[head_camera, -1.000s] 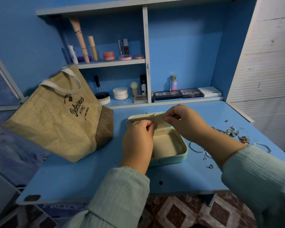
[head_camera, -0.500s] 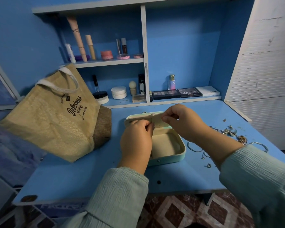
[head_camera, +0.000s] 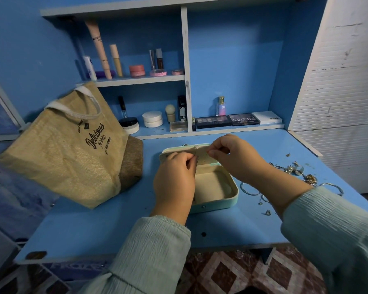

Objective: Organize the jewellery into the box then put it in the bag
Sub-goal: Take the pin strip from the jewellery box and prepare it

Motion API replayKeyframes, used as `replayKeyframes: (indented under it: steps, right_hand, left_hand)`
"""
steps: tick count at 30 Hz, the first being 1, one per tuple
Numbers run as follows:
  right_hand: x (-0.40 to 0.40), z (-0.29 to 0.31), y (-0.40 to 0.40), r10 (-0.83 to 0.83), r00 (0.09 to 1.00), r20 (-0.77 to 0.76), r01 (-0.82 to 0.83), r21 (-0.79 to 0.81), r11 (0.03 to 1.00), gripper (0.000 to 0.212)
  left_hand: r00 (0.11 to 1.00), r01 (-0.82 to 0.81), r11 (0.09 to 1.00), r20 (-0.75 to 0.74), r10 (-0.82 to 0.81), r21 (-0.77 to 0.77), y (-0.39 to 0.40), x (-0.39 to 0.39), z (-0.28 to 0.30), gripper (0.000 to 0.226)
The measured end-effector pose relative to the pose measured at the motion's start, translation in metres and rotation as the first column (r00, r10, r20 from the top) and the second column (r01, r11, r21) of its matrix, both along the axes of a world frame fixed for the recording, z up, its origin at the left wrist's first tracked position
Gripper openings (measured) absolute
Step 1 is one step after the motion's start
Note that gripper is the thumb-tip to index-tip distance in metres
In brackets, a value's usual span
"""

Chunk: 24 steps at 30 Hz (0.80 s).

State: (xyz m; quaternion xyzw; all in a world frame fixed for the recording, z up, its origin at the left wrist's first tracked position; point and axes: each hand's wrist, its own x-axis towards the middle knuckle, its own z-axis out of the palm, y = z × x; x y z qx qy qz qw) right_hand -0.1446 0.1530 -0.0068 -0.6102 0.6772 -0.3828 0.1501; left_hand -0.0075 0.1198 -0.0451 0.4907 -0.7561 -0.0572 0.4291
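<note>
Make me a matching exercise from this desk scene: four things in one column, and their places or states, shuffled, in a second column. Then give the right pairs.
Things:
1. jewellery box
2. jute bag
3. loose jewellery
4. MATTE palette

Places or states:
A. on the lower shelf, right of the divider
B. lid open, on the desk between the hands
C. scattered on the desk, right of the box
D. standing at the desk's left end

Pairs: 1-B, 2-D, 3-C, 4-A
</note>
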Motion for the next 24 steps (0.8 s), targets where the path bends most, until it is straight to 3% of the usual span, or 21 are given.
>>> replayKeyframes:
  steps: [9,12,18,24]
  right_hand:
    - [0.000,0.000,0.000,0.002,1.000,-0.007,-0.002,-0.014,1.000,0.011]
    - [0.000,0.000,0.000,0.004,1.000,-0.009,-0.004,-0.011,1.000,0.011]
    - [0.000,0.002,0.002,0.010,1.000,0.006,-0.010,0.010,1.000,0.010]
    - [-0.001,0.003,0.003,0.019,1.000,0.010,-0.020,0.014,1.000,0.007]
  left_hand:
    - [0.999,-0.012,0.999,-0.030,0.011,-0.049,-0.001,-0.001,0.000,0.016]
    - [1.000,-0.025,0.988,0.010,0.027,-0.154,-0.005,-0.001,-0.002,0.009]
    - [0.962,-0.236,0.911,0.055,0.269,-0.339,-0.006,-0.002,-0.010,0.017]
    - [0.958,-0.248,0.868,0.022,0.285,-0.431,-0.015,-0.003,-0.012,0.014]
